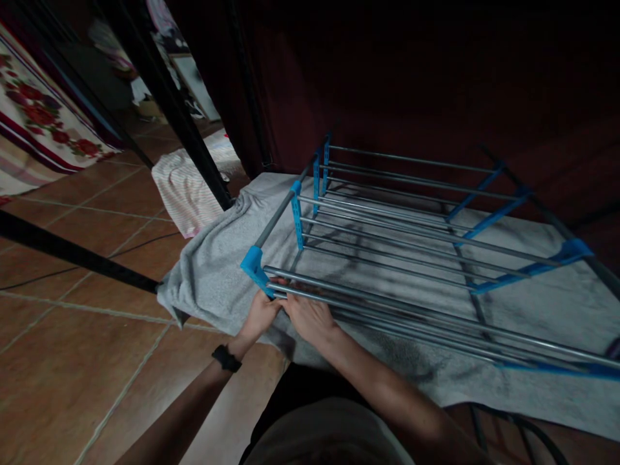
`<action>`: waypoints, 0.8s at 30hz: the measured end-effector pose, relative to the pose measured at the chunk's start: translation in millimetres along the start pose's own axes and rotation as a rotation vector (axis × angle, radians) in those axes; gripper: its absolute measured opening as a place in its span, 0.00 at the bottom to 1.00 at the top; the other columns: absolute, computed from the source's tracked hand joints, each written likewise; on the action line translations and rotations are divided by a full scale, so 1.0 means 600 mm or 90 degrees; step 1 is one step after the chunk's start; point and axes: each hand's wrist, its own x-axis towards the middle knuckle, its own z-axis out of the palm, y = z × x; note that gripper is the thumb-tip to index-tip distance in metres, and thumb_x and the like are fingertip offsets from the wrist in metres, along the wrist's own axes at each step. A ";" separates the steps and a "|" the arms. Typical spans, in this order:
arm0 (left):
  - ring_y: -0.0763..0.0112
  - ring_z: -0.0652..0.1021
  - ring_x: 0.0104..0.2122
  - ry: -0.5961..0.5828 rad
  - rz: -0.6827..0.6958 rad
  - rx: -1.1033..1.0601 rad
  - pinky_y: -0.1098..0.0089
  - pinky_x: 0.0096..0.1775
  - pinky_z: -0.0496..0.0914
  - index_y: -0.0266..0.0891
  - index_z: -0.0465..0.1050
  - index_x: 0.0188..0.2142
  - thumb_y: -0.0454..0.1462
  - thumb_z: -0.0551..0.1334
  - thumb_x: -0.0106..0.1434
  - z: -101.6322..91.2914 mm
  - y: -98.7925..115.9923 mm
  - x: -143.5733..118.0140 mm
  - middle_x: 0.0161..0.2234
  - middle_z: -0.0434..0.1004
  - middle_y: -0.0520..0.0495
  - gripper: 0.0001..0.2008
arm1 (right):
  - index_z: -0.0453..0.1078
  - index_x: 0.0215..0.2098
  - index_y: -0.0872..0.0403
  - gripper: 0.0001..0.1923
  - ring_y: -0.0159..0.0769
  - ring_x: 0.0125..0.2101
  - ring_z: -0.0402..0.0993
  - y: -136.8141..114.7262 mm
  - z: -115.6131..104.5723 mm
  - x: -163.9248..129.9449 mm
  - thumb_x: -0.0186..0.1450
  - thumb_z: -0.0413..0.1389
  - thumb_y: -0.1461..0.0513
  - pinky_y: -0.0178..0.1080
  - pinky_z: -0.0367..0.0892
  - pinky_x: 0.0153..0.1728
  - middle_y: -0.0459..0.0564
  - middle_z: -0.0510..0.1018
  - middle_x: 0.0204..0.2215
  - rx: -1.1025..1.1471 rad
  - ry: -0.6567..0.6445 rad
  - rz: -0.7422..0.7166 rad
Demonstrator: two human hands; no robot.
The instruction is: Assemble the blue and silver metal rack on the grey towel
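Dim light. Drying rack (387, 245), grey metal rods in blue plastic brackets, lies flat on a grey towel (213, 271) spread over a tiled floor (82, 336). Left hand (260, 314), black band on the wrist, has its fingers curled at the near blue corner bracket (252, 263). Right hand (310, 318) lies just beside it, fingers bent over the nearest rods (387, 303); cannot tell whether either grip is fully closed. Striped cloth (186, 184) lies on the floor beyond the towel.
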 end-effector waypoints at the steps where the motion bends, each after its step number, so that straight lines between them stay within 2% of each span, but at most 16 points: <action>1: 0.65 0.76 0.29 -0.025 -0.001 -0.009 0.63 0.39 0.74 0.41 0.71 0.27 0.40 0.65 0.47 -0.004 0.004 0.003 0.26 0.76 0.50 0.08 | 0.66 0.58 0.55 0.21 0.41 0.47 0.77 0.000 0.002 -0.001 0.76 0.39 0.57 0.41 0.70 0.46 0.60 0.77 0.51 0.001 -0.017 -0.001; 4: 0.65 0.76 0.28 -0.108 -0.015 -0.020 0.64 0.38 0.74 0.41 0.71 0.28 0.40 0.67 0.46 -0.013 0.014 0.014 0.27 0.77 0.49 0.09 | 0.67 0.57 0.57 0.22 0.40 0.44 0.78 0.002 0.006 0.002 0.75 0.37 0.60 0.40 0.71 0.44 0.60 0.78 0.51 0.015 -0.051 -0.010; 6: 0.65 0.76 0.28 -0.118 -0.021 -0.011 0.64 0.37 0.74 0.42 0.71 0.28 0.40 0.67 0.47 -0.012 0.016 0.020 0.27 0.77 0.49 0.09 | 0.68 0.56 0.56 0.22 0.40 0.45 0.78 0.004 0.007 0.006 0.75 0.38 0.59 0.40 0.71 0.46 0.59 0.78 0.50 0.029 -0.063 -0.010; 10: 0.63 0.76 0.28 -0.049 0.007 -0.002 0.63 0.36 0.73 0.42 0.71 0.28 0.41 0.65 0.48 0.000 0.011 0.020 0.26 0.76 0.49 0.09 | 0.70 0.57 0.51 0.21 0.41 0.49 0.77 0.009 0.006 0.010 0.75 0.40 0.59 0.43 0.69 0.51 0.55 0.79 0.52 0.062 -0.075 -0.006; 13: 0.62 0.77 0.29 -0.027 0.013 -0.002 0.64 0.36 0.73 0.42 0.72 0.31 0.40 0.63 0.48 0.009 0.010 0.014 0.26 0.77 0.49 0.09 | 0.70 0.57 0.47 0.20 0.42 0.52 0.75 0.012 0.004 0.011 0.74 0.42 0.58 0.45 0.67 0.54 0.53 0.77 0.55 0.078 -0.061 -0.011; 21: 0.63 0.77 0.30 0.021 0.033 0.008 0.63 0.37 0.73 0.41 0.71 0.33 0.36 0.59 0.47 0.016 0.008 0.009 0.28 0.78 0.49 0.11 | 0.71 0.55 0.49 0.22 0.42 0.48 0.77 0.019 -0.014 0.025 0.75 0.39 0.55 0.44 0.69 0.51 0.52 0.80 0.50 0.134 -0.116 -0.002; 24: 0.62 0.77 0.31 0.027 0.038 0.016 0.64 0.38 0.73 0.41 0.71 0.33 0.36 0.59 0.47 0.017 0.006 0.008 0.28 0.78 0.50 0.11 | 0.70 0.54 0.48 0.21 0.41 0.50 0.76 0.018 -0.018 0.026 0.74 0.40 0.53 0.43 0.68 0.52 0.51 0.79 0.51 0.147 -0.120 0.018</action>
